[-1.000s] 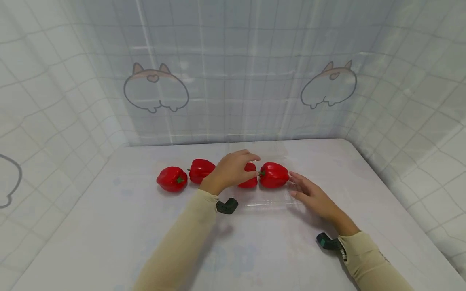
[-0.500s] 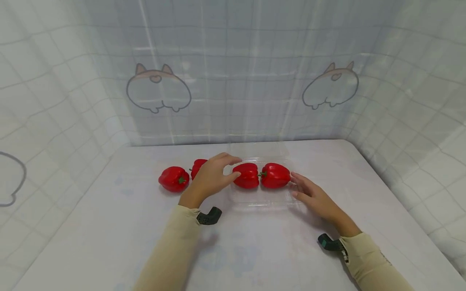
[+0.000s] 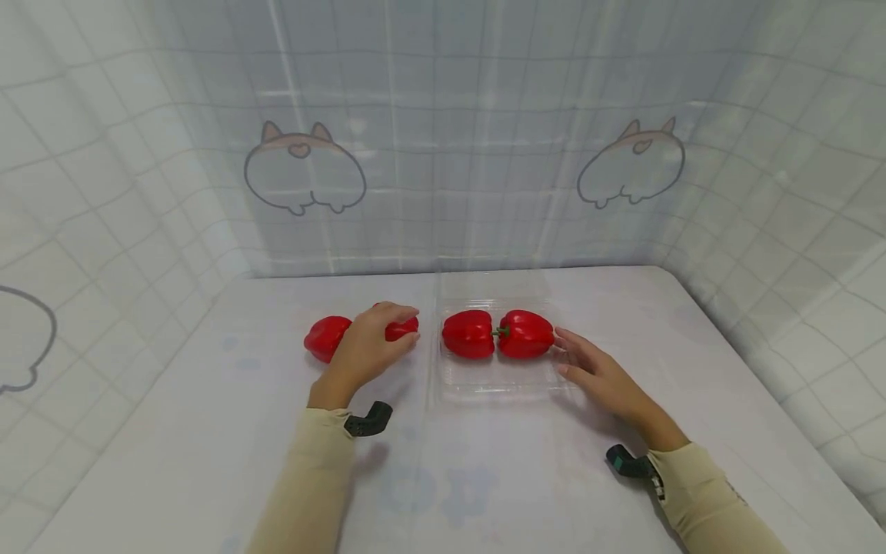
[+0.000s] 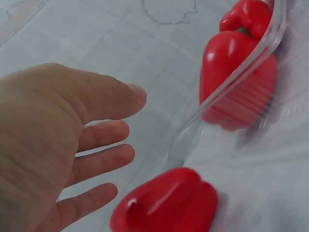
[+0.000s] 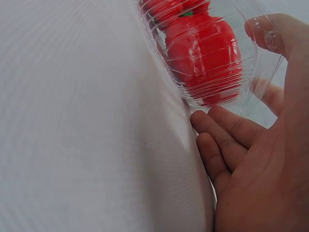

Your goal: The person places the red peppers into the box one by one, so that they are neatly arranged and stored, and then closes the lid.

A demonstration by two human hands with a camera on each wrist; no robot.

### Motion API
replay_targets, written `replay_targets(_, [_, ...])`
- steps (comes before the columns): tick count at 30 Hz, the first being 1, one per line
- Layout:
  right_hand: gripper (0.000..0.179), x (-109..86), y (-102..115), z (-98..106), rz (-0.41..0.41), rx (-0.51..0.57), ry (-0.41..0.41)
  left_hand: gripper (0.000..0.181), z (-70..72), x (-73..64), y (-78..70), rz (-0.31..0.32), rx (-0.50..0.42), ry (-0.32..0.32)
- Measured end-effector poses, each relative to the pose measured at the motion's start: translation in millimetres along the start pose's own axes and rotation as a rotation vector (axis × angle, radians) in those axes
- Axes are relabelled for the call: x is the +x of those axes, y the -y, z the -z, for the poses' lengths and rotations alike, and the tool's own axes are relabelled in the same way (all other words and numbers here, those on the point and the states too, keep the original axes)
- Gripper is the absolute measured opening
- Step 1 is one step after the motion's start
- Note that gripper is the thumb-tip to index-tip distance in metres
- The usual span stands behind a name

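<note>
My left hand (image 3: 367, 345) hovers with parted fingers at a red bell pepper (image 3: 401, 328) on the table, partly hiding it. In the left wrist view, a gap separates the fingers (image 4: 104, 162) from that bell pepper (image 4: 166, 203). Another red bell pepper (image 3: 325, 338) lies left of the hand. Two more, a left bell pepper (image 3: 468, 334) and a right bell pepper (image 3: 525, 334), lie stem to stem in a clear plastic box (image 3: 498, 377). At the box's right end rests my right hand (image 3: 601, 377), its fingers loosely bent, fingertips against the outer wall.
A clear lid (image 3: 491, 285) stands open behind the box. The white table (image 3: 242, 462) is enclosed by pale checked curtains (image 3: 443, 154) at the back and sides. A small dark camera (image 3: 370, 419) is worn on the left wrist, and a similar camera (image 3: 628, 462) on the right.
My left hand has moved left, away from above the box, to a bell pepper on the table. The left bell pepper in the box has come into full view. The right hand stays put.
</note>
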State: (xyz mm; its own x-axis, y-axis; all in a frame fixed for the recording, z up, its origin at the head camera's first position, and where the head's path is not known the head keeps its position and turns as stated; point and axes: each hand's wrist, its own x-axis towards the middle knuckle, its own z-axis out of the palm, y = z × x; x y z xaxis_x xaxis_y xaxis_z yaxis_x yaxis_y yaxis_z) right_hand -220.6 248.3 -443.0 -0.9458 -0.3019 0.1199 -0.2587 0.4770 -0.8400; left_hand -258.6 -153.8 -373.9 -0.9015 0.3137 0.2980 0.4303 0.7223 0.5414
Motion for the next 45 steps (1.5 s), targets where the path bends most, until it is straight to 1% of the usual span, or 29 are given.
replay_targets(3, [0.067,0.3,-1,0,0.007,-0.002,-0.002,0.047,3.9,-0.6,7.7,0.014,-0.011,-0.013])
replay_targets(8, [0.067,0.6,-1,-2,0.009,0.011,0.0,0.046,14.4,-3.9,20.2,0.026,-0.031,-0.056])
replay_targets(10, [0.068,0.5,1,-2,0.012,0.013,-0.004,0.045,19.3,-4.6,25.8,0.049,-0.039,-0.074])
replay_targets(12, [0.068,0.3,1,-1,0.01,0.017,-0.007,0.045,23.3,-5.6,32.3,0.089,-0.047,-0.092])
replay_targets(16, [0.068,0.3,0,-1,0.012,0.017,-0.004,0.045,29.6,-8.8,48.8,0.147,-0.048,-0.139])
replay_targets(18, [0.068,0.5,-1,-1,0.012,0.02,-0.002,0.045,32.1,-11.3,57.2,0.151,-0.046,-0.162])
replay_targets(21, [0.068,0.7,-2,-1,0.013,0.024,0.004,0.046,34.3,-14.9,68.0,0.17,-0.055,-0.177])
replay_targets(27, [0.067,0.9,-4,-1,0.02,0.026,0.011,0.049,36.9,-19.7,81.7,0.237,-0.093,-0.152])
replay_targets(33, [0.067,0.0,-4,-1,0.026,0.026,0.006,0.052,38.7,-23.9,89.2,0.292,-0.132,-0.132])
replay_targets(39, [0.067,-0.6,-5,-1,0.021,0.029,0.009,0.062,39.6,-28.1,96.5,0.365,-0.177,-0.097])
replay_targets(42, [0.067,-0.6,-4,-1,0.018,0.023,0.003,0.067,39.1,-29.5,101.5,0.378,-0.2,-0.08])
replay_targets(45, [0.066,0.0,-5,-3,0.018,0.024,-0.003,0.071,39.0,-31.2,108.2,0.373,-0.204,-0.058])
